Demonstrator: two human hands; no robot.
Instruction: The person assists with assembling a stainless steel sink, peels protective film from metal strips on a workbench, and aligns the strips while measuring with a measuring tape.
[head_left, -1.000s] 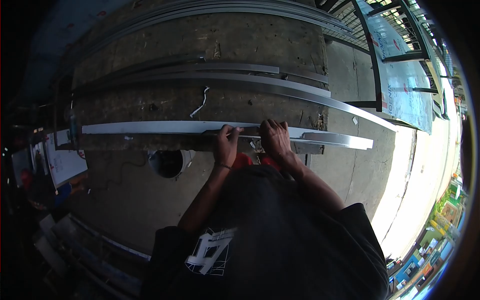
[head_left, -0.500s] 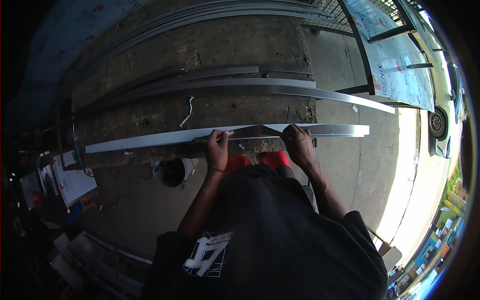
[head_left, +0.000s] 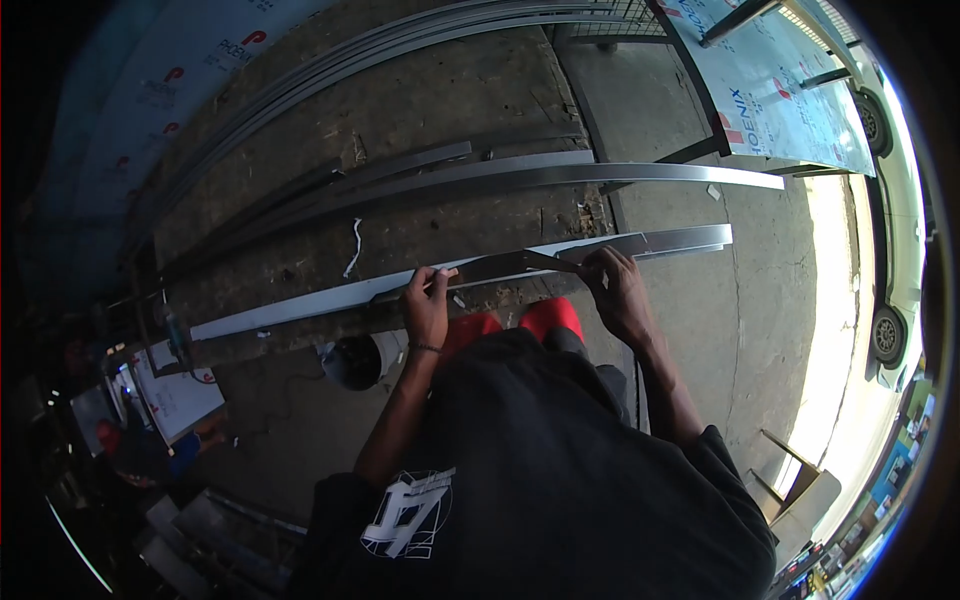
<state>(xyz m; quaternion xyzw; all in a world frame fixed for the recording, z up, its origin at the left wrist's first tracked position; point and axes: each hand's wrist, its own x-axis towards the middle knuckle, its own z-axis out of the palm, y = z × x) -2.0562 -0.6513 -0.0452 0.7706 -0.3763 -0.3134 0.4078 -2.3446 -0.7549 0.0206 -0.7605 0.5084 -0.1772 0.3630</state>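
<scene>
A long pale metal bar lies along the near edge of the worn workbench, its right end jutting past the bench. Over it stretches a thin dark strip, bent or creased near its middle; what it is made of I cannot tell. My left hand is closed in a pinch on the strip left of the crease. At the strip's right part, my right hand has its fingers curled round the edge, partly hiding it.
More metal bars lie across the bench, one overhanging right. A white scrap strip rests between them. Below the bench stands a bucket. Film-covered panels marked Phoenix are on a rack. Another person is at lower left.
The view has turned a little, so the bench and bars slope more. Both hands keep hold of the dark strip, and the right hand now shows slightly farther right.
</scene>
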